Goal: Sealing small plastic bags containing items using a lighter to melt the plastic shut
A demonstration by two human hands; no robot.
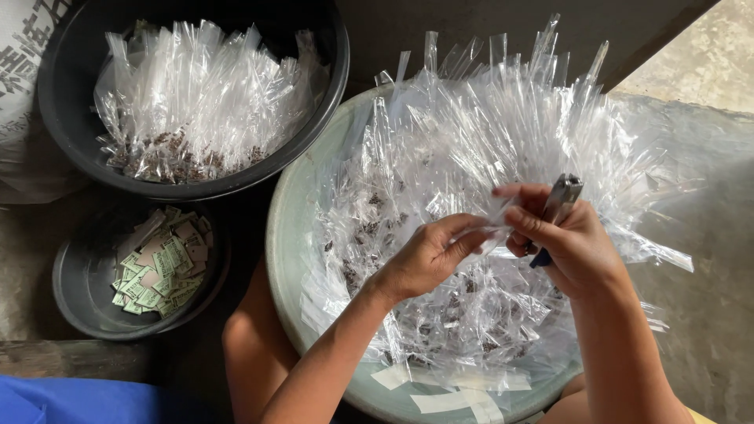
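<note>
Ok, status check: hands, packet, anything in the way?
Left hand pinching clear packet. Right hand gripping stapler, fingertips on same packet. Both over pale basin heaped with packets. Nothing blocking.

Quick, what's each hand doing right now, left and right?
Left hand: closed in a pinch on a clear plastic bag.
Right hand: closed around a metal stapler, fingertips also on the bag.

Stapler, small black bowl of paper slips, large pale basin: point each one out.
stapler [562, 196], head view, on its metal top above the right hand [577, 247].
small black bowl [78, 290], head view, on its bare inner wall.
large pale basin [284, 235], head view, on its left rim.
</note>
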